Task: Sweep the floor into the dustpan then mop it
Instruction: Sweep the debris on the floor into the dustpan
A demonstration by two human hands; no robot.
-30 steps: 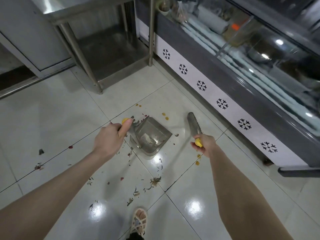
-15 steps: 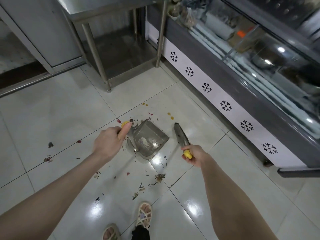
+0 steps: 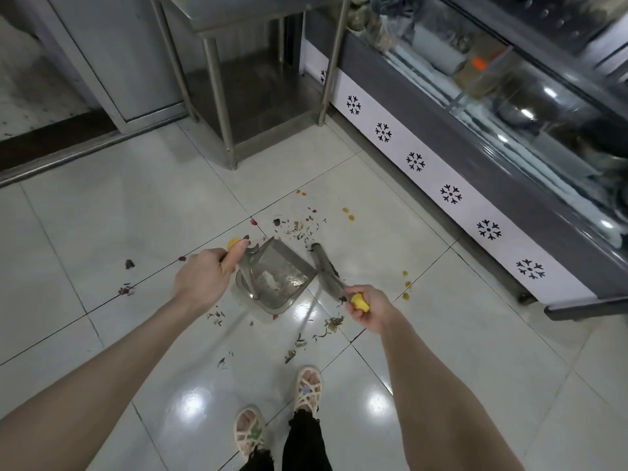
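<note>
Grey metal dustpan (image 3: 275,283): set on the tile floor (image 3: 102,215) ahead of the sandals (image 3: 307,389), between the two hands; a pale heap of sweepings is seen inside.
Left hand (image 3: 204,277): fingers are curled round the dustpan's yellow-capped handle, the thumb laid along it.
Right hand (image 3: 370,311): fingers are wrapped round the broom handle at its yellow cap.
Broom head (image 3: 326,270): blurred, just beside the pan's right edge.
Debris (image 3: 299,226): scattered beyond the pan; more lies between pan and sandals, a few bits well to the left.
Step judged: sweeping only partly done; mopping not yet begun.
Done well: the pan lip should be kept flat on the tile so fine bits are not driven beneath; short strokes toward it are advised.
Yellow spots (image 3: 348,214): probably wet, best left for the mop.
Edges: the freezer cabinet (image 3: 441,185) base runs along the right, a table leg (image 3: 221,107) stands beyond; scraps could be lost under either.
Open room: widest on the left.
</note>
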